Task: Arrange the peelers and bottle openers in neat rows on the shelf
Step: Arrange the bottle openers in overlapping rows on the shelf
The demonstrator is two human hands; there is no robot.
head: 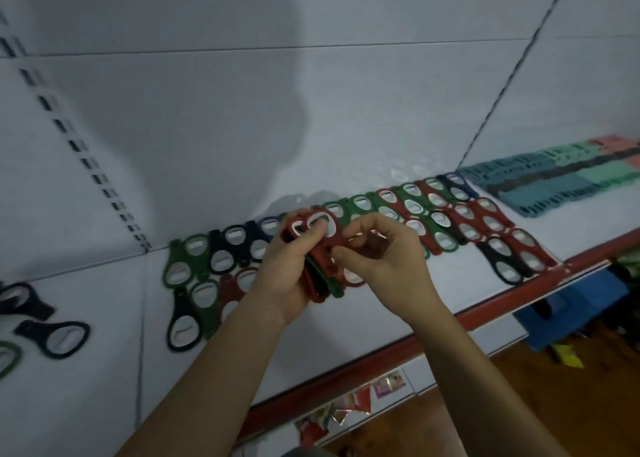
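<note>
held stack of bottle openers (320, 273) in left hand (289, 273): red and green bodies, top one red with silver oval insert; shelf openers (194, 283) left of that hand: green, black, navy, some dark red, pale silvery centres; loose openers (52, 338) further left: black, one green; opener rows (460, 224) right of right hand (384, 259): green, then red, some black, one navy; peelers (561, 182) beyond: teal, mint, pink, dark band; shelf (104, 370) white, red front edge; bin (571, 318) below right hand's side: blue
</note>
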